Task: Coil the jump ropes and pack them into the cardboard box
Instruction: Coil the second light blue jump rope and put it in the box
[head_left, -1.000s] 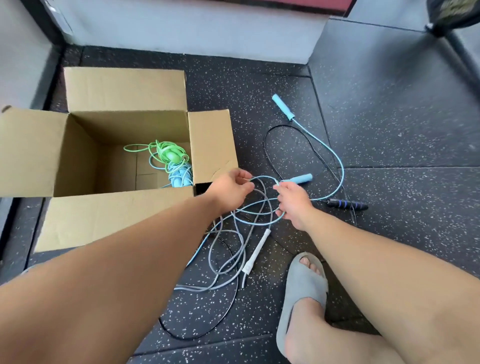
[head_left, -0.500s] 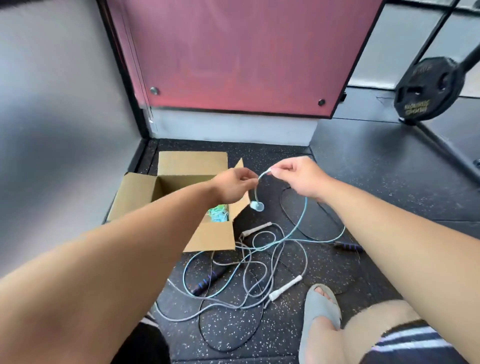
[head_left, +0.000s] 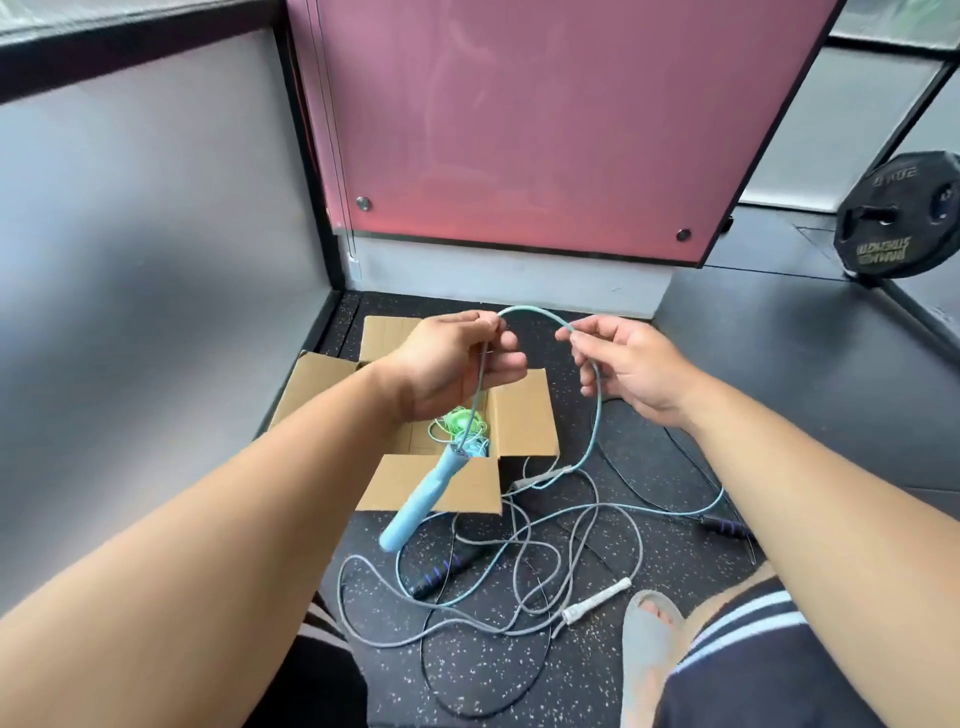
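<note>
A light blue jump rope (head_left: 535, 310) is held up over the open cardboard box (head_left: 524, 415), pinched between the thumb and curled fingers of the left hand (head_left: 452, 358) and between thumb and forefinger of the right hand (head_left: 628, 369), so a short arc is strung between the two. Its blue handle (head_left: 421, 501) is left dangling below the left hand, across the box's near flap, and the cord is trailed down on the right into the pile of grey and black ropes (head_left: 519, 558) tangled on the floor (head_left: 779, 364) just near of the box. A green rope (head_left: 457, 421) is already seen bunched inside the box.
</note>
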